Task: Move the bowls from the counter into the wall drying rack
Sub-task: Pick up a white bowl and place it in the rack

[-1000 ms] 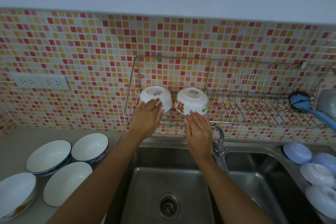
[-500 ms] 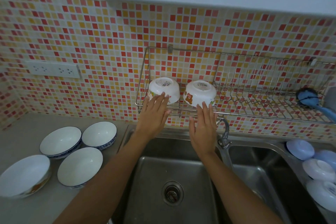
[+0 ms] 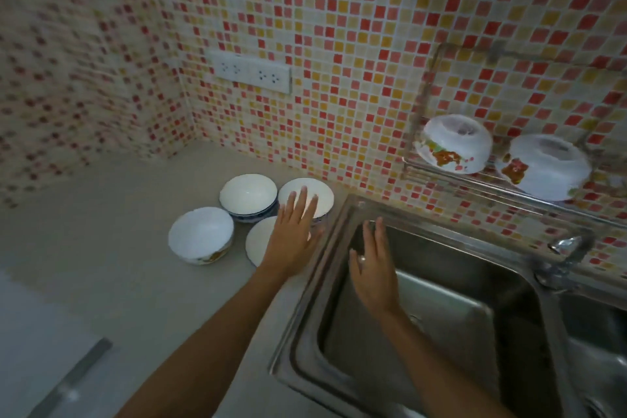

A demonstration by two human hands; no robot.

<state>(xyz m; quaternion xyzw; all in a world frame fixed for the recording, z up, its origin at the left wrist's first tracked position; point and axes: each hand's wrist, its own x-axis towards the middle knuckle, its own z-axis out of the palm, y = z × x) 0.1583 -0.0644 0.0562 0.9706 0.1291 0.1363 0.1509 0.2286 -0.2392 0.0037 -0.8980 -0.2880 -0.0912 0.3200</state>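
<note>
Several white bowls stand upright on the grey counter [image 3: 112, 248]: one at the back [image 3: 247, 193], one beside it on the right [image 3: 314, 192], one at the front left [image 3: 200, 234], and one [image 3: 259, 239] partly under my left hand. My left hand [image 3: 293, 234] hovers open over the two right-hand bowls, fingers spread. My right hand [image 3: 373, 265] is open above the sink's left edge, holding nothing. Two white patterned bowls [image 3: 453, 144] [image 3: 546, 166] sit upside down in the wire wall rack [image 3: 441, 180] at the right.
A steel sink [image 3: 424, 316] lies right of the counter, with a tap [image 3: 566, 254] at its back edge. A white socket strip [image 3: 251, 71] is on the mosaic tile wall. The counter runs into a wall corner at the left.
Both hands have left the two bowls in the rack and moved down and left toward the bowls on the counter. The view has swung left.
</note>
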